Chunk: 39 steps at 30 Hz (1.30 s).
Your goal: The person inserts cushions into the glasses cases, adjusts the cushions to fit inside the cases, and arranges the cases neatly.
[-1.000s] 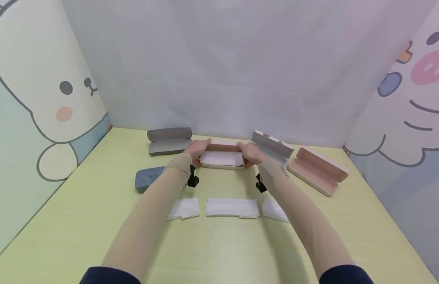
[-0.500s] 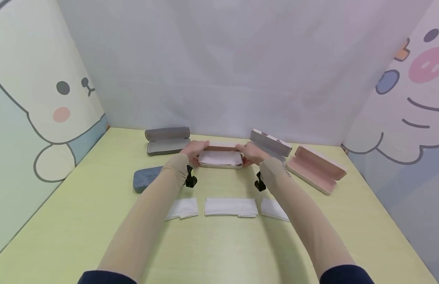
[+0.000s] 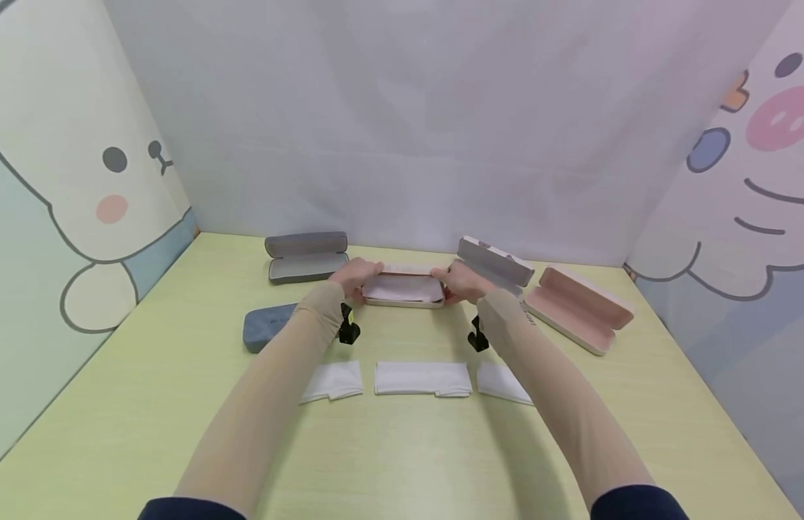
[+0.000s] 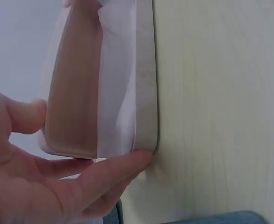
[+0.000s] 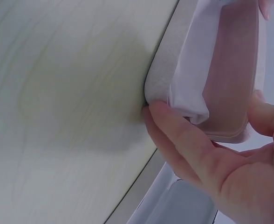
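Observation:
A pink-lined glasses case (image 3: 404, 304) sits at the back middle of the table with its lid partly raised. Inside its base lies a folded white cloth (image 3: 402, 288), seen also as white cloth (image 4: 116, 79) in the left wrist view. My left hand (image 3: 357, 276) grips the case's left end, thumb on the lid's outer edge and fingers along the base corner. At the opposite end my right hand (image 3: 465, 280) holds it the same way. In the right wrist view, the cloth's end (image 5: 188, 105) bunches near the fingertips of that hand.
An open grey case (image 3: 308, 267) stands back left, with a closed blue case (image 3: 265, 328) in front. To the right are an open grey-lined case (image 3: 495, 261) and an open pink case (image 3: 577, 310). Folded white cloths (image 3: 422, 379) lie in a row nearer the front.
The lid of the middle case has tilted further down toward its base, both thumbs moving with it. The hands stay at its two ends.

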Motion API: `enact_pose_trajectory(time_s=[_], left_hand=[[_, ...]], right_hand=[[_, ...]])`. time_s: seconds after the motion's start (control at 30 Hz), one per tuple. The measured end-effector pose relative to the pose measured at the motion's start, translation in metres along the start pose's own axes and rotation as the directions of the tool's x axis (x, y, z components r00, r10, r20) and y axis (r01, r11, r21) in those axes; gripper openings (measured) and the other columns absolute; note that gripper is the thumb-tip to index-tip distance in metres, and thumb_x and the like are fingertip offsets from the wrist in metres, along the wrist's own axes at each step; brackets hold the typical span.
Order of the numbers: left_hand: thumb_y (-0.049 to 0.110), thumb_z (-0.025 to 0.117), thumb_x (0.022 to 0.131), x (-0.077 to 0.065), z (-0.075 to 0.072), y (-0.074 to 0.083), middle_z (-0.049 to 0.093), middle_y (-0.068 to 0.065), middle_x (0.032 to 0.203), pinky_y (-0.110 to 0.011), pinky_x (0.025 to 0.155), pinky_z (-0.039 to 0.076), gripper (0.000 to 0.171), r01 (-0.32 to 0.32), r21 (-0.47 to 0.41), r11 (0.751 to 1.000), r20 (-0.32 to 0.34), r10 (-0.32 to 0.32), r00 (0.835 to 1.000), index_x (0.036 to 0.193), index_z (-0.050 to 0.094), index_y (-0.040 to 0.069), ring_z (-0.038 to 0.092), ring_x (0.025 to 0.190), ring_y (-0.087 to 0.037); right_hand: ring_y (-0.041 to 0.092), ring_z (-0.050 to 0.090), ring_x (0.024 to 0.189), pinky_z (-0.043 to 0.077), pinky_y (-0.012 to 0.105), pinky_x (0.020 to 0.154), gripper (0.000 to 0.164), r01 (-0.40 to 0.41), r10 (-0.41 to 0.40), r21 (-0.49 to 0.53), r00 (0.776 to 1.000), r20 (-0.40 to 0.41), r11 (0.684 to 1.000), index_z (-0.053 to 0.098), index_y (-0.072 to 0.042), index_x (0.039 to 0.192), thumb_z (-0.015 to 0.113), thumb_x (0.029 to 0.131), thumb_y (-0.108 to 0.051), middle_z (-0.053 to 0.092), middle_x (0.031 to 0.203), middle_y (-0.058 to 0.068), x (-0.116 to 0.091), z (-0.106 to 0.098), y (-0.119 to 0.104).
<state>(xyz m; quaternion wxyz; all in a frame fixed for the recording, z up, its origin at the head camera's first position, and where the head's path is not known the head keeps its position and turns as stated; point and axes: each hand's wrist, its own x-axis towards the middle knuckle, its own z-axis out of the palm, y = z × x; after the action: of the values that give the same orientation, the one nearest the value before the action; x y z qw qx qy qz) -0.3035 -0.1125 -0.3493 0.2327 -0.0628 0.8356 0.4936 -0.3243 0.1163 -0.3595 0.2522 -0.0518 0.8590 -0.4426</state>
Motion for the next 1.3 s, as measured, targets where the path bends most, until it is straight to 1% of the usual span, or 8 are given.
enact_pose_trajectory(time_s=[0.17,0.23,0.3,0.4,0.53,0.7,1.1,1.3], left_hand=[[0.033,0.039,0.102,-0.003,-0.001,0.002,0.03,-0.022,0.152,-0.044,0.098,0.05,0.061,-0.011,0.05,0.999,-0.006,0.011,1.0,0.147,0.027,-0.006,0.044,0.132,-0.037],[0.032,0.04,0.102,-0.002,-0.002,0.001,0.039,-0.024,0.145,-0.038,0.093,0.052,0.058,-0.03,0.106,0.994,-0.013,0.031,0.999,0.143,0.031,-0.008,0.058,0.115,-0.034],[0.034,0.041,0.102,-0.001,-0.003,0.0,0.044,-0.024,0.138,-0.035,0.092,0.05,0.059,-0.038,0.152,0.988,-0.014,0.041,0.999,0.142,0.032,-0.009,0.063,0.095,-0.029],[0.036,0.044,0.101,0.0,-0.005,-0.003,0.048,-0.023,0.129,-0.03,0.088,0.046,0.06,-0.036,0.197,0.98,-0.017,0.04,0.999,0.139,0.032,-0.01,0.059,0.069,-0.021],[0.035,0.046,0.101,-0.001,-0.006,-0.004,0.048,-0.022,0.125,-0.028,0.08,0.044,0.061,-0.03,0.215,0.976,-0.013,0.033,0.999,0.139,0.031,-0.01,0.055,0.062,-0.017],[0.034,0.048,0.1,-0.002,-0.007,-0.006,0.047,-0.022,0.125,-0.028,0.075,0.042,0.061,-0.031,0.219,0.975,-0.002,0.032,0.999,0.138,0.03,-0.01,0.054,0.06,-0.014],[0.03,0.054,0.098,-0.001,-0.005,-0.006,0.045,-0.025,0.132,-0.033,0.09,0.045,0.063,-0.046,0.204,0.978,-0.014,0.05,0.999,0.138,0.03,-0.011,0.057,0.063,-0.015],[0.025,0.055,0.097,-0.003,-0.001,-0.008,0.041,-0.024,0.138,-0.036,0.099,0.042,0.064,-0.036,0.155,0.987,-0.021,0.04,0.999,0.142,0.026,-0.011,0.06,0.09,-0.026]], right_hand=[[0.02,0.056,0.086,0.055,0.04,0.09,0.041,0.003,-0.003,0.014,1.0,-0.003,1.0,0.051,0.013,0.12,0.041,0.104,-0.024,0.052,0.1,0.015,0.001,0.001,0.001],[0.02,0.055,0.085,0.055,0.04,0.09,0.041,0.005,-0.005,0.011,1.0,-0.008,1.0,0.051,0.013,0.119,0.041,0.104,-0.024,0.052,0.098,0.014,0.002,0.001,0.001],[0.021,0.057,0.088,0.054,0.04,0.09,0.041,0.009,-0.008,0.012,1.0,-0.01,1.0,0.052,0.013,0.121,0.042,0.104,-0.023,0.055,0.101,0.016,0.002,0.001,0.001],[0.023,0.058,0.092,0.054,0.04,0.091,0.04,0.016,-0.016,0.011,1.0,-0.01,1.0,0.053,0.013,0.119,0.043,0.103,-0.022,0.056,0.105,0.017,0.002,0.003,0.002],[0.022,0.058,0.09,0.055,0.039,0.089,0.036,0.029,-0.029,-0.001,0.999,-0.021,1.0,0.055,0.013,0.111,0.045,0.103,-0.02,0.056,0.102,0.016,0.003,0.005,0.004],[0.019,0.055,0.078,0.056,0.038,0.082,0.031,0.03,-0.032,-0.038,0.998,-0.056,0.999,0.057,0.012,0.103,0.048,0.101,-0.018,0.057,0.096,0.015,0.002,0.008,0.005],[0.012,0.053,0.059,0.047,0.023,0.053,0.034,0.121,-0.132,-0.095,0.984,-0.116,0.988,0.058,0.018,0.11,0.049,0.098,-0.012,0.064,0.107,0.033,-0.007,0.011,0.008],[0.006,0.041,0.05,0.041,0.022,0.05,0.032,0.133,-0.147,-0.107,0.978,-0.147,0.985,0.056,0.016,0.11,0.052,0.098,-0.012,0.063,0.1,0.027,-0.008,0.016,0.01]])
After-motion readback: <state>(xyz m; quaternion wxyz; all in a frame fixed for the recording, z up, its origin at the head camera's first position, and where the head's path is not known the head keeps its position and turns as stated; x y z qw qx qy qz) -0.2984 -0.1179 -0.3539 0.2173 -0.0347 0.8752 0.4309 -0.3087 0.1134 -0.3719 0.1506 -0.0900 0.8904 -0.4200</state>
